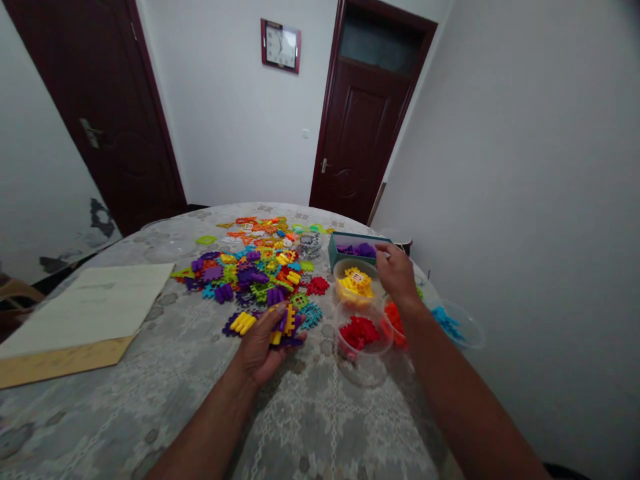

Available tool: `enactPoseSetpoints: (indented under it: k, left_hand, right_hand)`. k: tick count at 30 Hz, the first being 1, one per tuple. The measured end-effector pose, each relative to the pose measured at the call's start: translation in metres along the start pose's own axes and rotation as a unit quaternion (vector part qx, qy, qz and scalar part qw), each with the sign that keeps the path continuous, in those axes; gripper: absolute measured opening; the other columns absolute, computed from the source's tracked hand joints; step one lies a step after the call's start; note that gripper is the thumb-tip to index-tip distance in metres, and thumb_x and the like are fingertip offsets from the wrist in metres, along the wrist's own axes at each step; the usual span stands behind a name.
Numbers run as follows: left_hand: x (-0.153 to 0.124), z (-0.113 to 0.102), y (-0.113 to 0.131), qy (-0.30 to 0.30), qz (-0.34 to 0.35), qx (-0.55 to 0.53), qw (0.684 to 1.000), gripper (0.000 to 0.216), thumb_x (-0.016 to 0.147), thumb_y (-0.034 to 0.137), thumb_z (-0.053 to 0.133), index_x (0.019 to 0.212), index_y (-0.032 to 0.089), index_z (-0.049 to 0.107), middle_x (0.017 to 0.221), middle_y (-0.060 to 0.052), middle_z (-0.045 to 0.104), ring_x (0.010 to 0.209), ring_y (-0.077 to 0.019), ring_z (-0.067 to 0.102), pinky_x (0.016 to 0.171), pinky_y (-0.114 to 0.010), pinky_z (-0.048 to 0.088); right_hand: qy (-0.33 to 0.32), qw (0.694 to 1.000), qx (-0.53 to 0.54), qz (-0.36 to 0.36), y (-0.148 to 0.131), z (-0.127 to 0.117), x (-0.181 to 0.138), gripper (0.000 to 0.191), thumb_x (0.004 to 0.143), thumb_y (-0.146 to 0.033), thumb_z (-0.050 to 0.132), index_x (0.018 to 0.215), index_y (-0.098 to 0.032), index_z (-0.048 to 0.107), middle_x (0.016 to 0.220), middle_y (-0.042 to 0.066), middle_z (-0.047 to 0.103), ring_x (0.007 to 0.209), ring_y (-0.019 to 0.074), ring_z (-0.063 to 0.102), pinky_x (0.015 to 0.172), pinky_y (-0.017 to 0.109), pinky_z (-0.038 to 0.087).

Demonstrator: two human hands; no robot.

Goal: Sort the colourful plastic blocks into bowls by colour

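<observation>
My left hand (267,347) is closed around several yellow and purple toothed plastic building pieces (289,321), palm turned up, in front of a mixed heap of such pieces (250,273). At the right end of the teal box (331,255), my right hand (396,268) is held with its fingers bent together at the rim. What it pinches, if anything, is hidden. Purple pieces (357,250) lie in that box. Just below it a clear round tub holds yellow pieces (356,283), and the tub nearer me holds red pieces (360,332).
Partly behind my right forearm are orange pieces (394,317) and a clear tub with blue pieces (447,323). Flat orange and yellow pieces (260,230) spread at the back. On the left lie a paper sheet (95,300) and a clear lid (170,248) on the lace-patterned tablecloth (200,413).
</observation>
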State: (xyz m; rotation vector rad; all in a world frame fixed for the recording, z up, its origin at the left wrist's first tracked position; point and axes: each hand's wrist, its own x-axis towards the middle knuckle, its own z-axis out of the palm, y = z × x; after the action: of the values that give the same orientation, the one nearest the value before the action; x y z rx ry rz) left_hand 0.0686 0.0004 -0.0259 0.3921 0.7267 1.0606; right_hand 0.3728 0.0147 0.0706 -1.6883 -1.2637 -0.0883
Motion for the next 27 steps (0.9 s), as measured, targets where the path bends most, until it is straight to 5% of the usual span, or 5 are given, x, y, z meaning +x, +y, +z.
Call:
enactPoseSetpoints:
  k: [7, 10, 15, 22, 27]
  left_hand:
    - [-0.003, 0.001, -0.004, -0.034, -0.018, -0.005, 0.999, 0.016, 0.09, 0.023, 0.078, 0.103, 0.017, 0.071, 0.095, -0.009, 0.076, 0.085, -0.0267, 0.077, 0.066, -0.044, 0.067]
    - [0.0, -0.002, -0.009, -0.079, -0.009, -0.007, 0.997, 0.021, 0.088, 0.025, 0.081, 0.105, 0.016, 0.073, 0.098, -0.009, 0.076, 0.083, -0.0235, 0.076, 0.071, -0.039, 0.066]
    - [0.002, -0.004, -0.014, -0.105, -0.005, -0.029, 0.994, 0.018, 0.087, 0.023, 0.083, 0.1, 0.013, 0.074, 0.096, -0.009, 0.077, 0.084, -0.0196, 0.076, 0.078, -0.029, 0.064]
    - [0.0, 0.002, -0.008, -0.075, -0.082, -0.042, 0.993, 0.036, 0.096, 0.047, 0.071, 0.106, 0.013, 0.073, 0.095, -0.013, 0.078, 0.082, -0.0237, 0.077, 0.072, -0.031, 0.064]
    - [0.001, 0.004, 0.0, -0.033, -0.078, -0.029, 0.996, 0.01, 0.096, 0.022, 0.066, 0.097, 0.013, 0.072, 0.085, -0.01, 0.076, 0.07, -0.0212, 0.075, 0.063, -0.03, 0.064]
  right_hand:
    - [-0.203, 0.966, 0.111, -0.112, -0.061, 0.015, -0.112, 0.034, 0.096, -0.028, 0.061, 0.127, -0.022, 0.072, 0.115, 0.009, 0.076, 0.079, 0.0181, 0.069, 0.083, 0.035, 0.058]
    - [-0.259, 0.941, 0.147, -0.162, -0.076, 0.034, -0.144, 0.049, 0.093, -0.022, 0.066, 0.142, -0.027, 0.062, 0.135, 0.009, 0.068, 0.098, 0.0211, 0.07, 0.096, 0.041, 0.058]
    - [-0.253, 0.935, 0.157, -0.192, -0.071, 0.064, -0.167, 0.056, 0.093, -0.017, 0.067, 0.148, -0.025, 0.057, 0.142, 0.012, 0.064, 0.134, 0.0276, 0.059, 0.115, 0.049, 0.049]
    - [-0.215, 0.951, 0.184, -0.125, -0.068, 0.067, -0.167, 0.044, 0.095, -0.021, 0.065, 0.139, -0.025, 0.063, 0.133, 0.011, 0.067, 0.122, 0.0255, 0.066, 0.107, 0.043, 0.056]
    - [-0.217, 0.949, 0.203, -0.105, -0.079, 0.05, -0.169, 0.042, 0.095, -0.02, 0.063, 0.137, -0.027, 0.064, 0.134, 0.009, 0.067, 0.108, 0.0227, 0.07, 0.093, 0.038, 0.061]
